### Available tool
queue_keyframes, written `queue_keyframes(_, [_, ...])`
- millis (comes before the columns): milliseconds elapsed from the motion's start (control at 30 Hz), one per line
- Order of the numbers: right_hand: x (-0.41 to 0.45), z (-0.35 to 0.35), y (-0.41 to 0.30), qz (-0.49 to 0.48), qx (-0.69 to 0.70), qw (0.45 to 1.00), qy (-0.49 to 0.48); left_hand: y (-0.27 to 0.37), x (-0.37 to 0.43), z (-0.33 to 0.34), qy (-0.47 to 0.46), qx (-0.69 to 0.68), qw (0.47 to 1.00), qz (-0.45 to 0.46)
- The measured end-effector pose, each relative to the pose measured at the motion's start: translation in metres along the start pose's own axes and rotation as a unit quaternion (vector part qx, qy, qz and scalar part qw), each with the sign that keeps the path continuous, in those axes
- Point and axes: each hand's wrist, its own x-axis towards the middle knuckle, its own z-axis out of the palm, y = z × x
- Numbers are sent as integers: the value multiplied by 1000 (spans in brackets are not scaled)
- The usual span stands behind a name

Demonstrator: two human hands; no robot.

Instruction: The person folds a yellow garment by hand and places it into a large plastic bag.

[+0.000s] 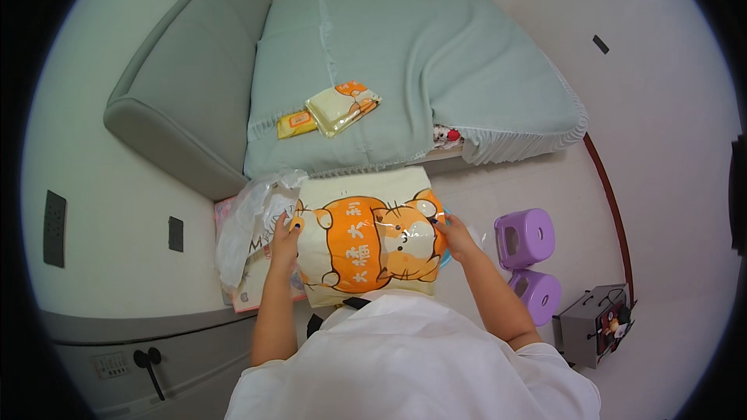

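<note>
A large cream and orange plastic package [356, 239] with a printed cartoon cat and writing is held flat in front of my body. My left hand [285, 240] grips its left edge, thumb on top. At its opposite edge, my right hand [459, 238] pinches the orange side with the thumb over the film. The fingers beneath are hidden by the package. Beyond it, on the bed, a smaller folded package [341, 106] in similar colours lies partly over a yellow packet [296, 125].
The bed [373, 41] has a pale green cover and a grey padded headboard [198, 70]. A translucent plastic bag [251, 227] rests on a pink-edged box or board [257, 291] at left. Two purple plastic stools [528, 239] and a small grey cabinet [583, 321] stand at right.
</note>
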Motion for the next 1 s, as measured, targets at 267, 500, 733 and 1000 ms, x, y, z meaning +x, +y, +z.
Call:
queue_keyframes(267, [-11, 9, -10, -87, -40, 993, -66, -31, 19, -14, 65, 260, 946, 183])
queue_keyframes(500, [-12, 4, -19, -28, -9, 999, -37, -4, 0, -6, 18, 49, 998, 38])
queue_keyframes(733, [-14, -10, -28, 84, 17, 986, -146, -8, 0, -18, -110, -128, 985, -35])
queue_keyframes(1000, [-40, -25, -74, -157, -21, 956, -249, 48, -29, -19, -161, -184, 954, 176])
